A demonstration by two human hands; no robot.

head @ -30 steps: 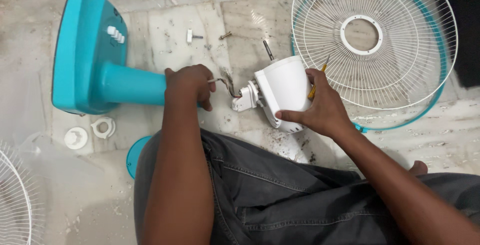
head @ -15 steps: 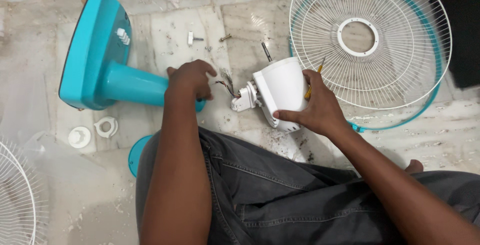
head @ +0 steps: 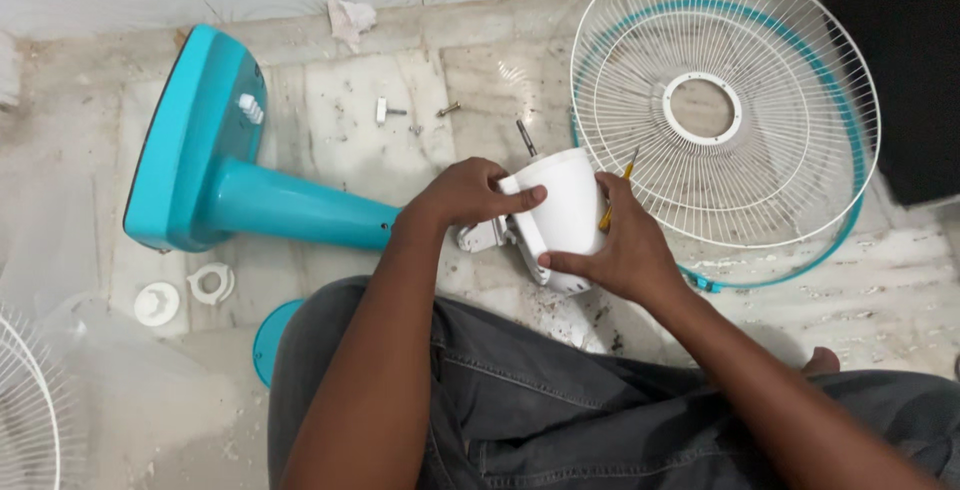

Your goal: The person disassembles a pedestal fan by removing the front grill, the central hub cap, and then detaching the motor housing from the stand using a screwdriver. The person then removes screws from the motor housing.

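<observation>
The teal fan stand (head: 230, 185) lies tipped on the floor (head: 340, 140), left of the white motor housing (head: 565, 212), its neck pointing toward it so the wiring reaches. The left hand (head: 462, 195) has left the stand's neck and now clamps the housing's near rim; the right hand (head: 618, 245) grips its far side, a yellow-handled screwdriver (head: 612, 200) tucked in. Right of the housing lies the white guard (head: 722, 110).

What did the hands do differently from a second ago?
The left hand let go of the wires by the teal fan stand and moved right onto the white motor housing. The right hand kept holding the housing, with a yellow tool against it. The wire fan guard and small parts stayed on the floor.
</observation>
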